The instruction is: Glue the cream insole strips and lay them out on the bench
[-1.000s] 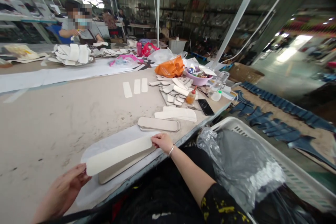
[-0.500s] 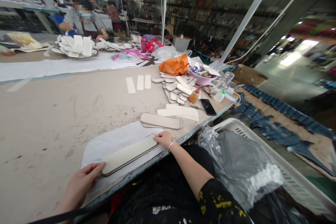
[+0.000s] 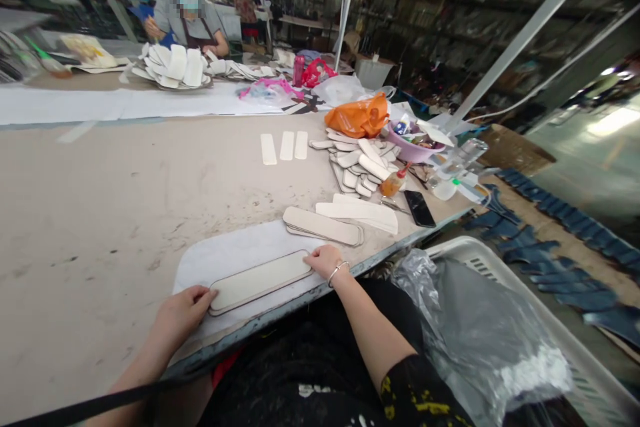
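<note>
A long cream strip with rounded ends and a dark edge (image 3: pixel 261 281) lies on a white sheet (image 3: pixel 200 260) at the table's near edge. My left hand (image 3: pixel 187 310) pinches its left end between thumb and fingers. At the far right end, my right hand (image 3: pixel 324 261), with a bracelet at the wrist, grips the corner with closed fingertips. Just beyond my right hand rests a small stack of similar dark-edged strips (image 3: pixel 323 225). Behind that stack are plain white strips (image 3: pixel 357 213), partly overlapping.
A heap of small cream pieces (image 3: pixel 357 163), a glue bottle (image 3: pixel 393 181), a phone (image 3: pixel 419 208), an orange bag (image 3: pixel 357 117) and a purple basin (image 3: pixel 415 147) stand at the right. A white crate (image 3: pixel 465 247) is beside my lap. A co-worker (image 3: pixel 190 23) sits across.
The view has shifted, so the table's things appear further right and slightly higher. Both hands still hold the strip's ends, and the strip now lies more evenly over the layer beneath.
</note>
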Demonstrator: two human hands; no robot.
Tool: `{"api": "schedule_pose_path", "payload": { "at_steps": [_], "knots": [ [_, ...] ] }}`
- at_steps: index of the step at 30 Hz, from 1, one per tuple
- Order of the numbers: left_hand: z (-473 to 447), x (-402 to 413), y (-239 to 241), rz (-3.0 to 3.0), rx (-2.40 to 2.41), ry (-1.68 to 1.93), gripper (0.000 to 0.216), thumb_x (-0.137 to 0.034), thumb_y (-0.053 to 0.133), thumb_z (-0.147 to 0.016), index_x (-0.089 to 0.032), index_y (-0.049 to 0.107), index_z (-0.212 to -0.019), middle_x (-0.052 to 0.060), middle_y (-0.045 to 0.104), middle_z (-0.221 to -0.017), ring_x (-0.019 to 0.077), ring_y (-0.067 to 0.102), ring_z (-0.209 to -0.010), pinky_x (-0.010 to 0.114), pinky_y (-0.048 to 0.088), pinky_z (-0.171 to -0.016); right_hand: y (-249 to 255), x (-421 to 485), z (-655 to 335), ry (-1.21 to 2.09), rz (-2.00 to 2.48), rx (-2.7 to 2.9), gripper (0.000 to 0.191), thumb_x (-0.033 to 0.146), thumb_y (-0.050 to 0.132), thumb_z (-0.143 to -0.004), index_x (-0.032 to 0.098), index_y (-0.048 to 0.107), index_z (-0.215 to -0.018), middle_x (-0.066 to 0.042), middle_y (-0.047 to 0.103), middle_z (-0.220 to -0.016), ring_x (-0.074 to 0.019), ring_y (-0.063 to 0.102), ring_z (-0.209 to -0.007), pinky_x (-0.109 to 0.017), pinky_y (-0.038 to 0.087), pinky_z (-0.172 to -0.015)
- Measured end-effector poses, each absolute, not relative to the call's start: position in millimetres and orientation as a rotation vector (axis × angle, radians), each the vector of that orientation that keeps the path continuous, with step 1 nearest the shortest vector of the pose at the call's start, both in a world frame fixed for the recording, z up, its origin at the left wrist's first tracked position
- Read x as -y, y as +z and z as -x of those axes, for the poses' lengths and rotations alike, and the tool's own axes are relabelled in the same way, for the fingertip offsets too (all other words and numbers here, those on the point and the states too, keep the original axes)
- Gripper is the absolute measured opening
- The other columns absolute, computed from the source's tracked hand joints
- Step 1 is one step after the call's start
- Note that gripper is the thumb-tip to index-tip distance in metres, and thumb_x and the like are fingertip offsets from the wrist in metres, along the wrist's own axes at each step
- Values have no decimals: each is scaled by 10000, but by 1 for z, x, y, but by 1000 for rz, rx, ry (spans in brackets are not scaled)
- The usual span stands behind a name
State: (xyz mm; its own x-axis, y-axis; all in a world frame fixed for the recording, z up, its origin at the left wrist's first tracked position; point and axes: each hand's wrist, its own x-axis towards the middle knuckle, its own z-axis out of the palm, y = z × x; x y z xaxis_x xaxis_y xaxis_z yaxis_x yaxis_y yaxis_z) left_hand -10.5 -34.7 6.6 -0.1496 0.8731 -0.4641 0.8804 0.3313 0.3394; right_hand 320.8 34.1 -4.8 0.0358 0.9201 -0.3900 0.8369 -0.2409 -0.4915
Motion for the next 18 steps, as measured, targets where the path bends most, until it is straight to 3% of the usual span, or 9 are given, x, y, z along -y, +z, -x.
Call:
{"api": "schedule_pose_path", "payload": {
  "at_steps": [6,18],
  "knots": [
    [5,34,8,-1633,-2017,-51,381,-455,359,-880,-195,616,-771,35,650,-634,192,611,-663,267,365,-626,-6,-32,-321,977,2146,1867,202,364,610,-748,208,730,-699,-23,711,-705,-167,639,-718,-233,404,-628],
    [9,40,9,-1561,-1961,56,345,-482,425,-828,-210,604,-712,-7,657,-596,174,618,-637,265,398,-629,-8,-31,-320,961,2150,1858,168,337,621,-746,211,720,-695,-15,702,-698,-161,631,-703,-233,390,-623]
  ]
}}
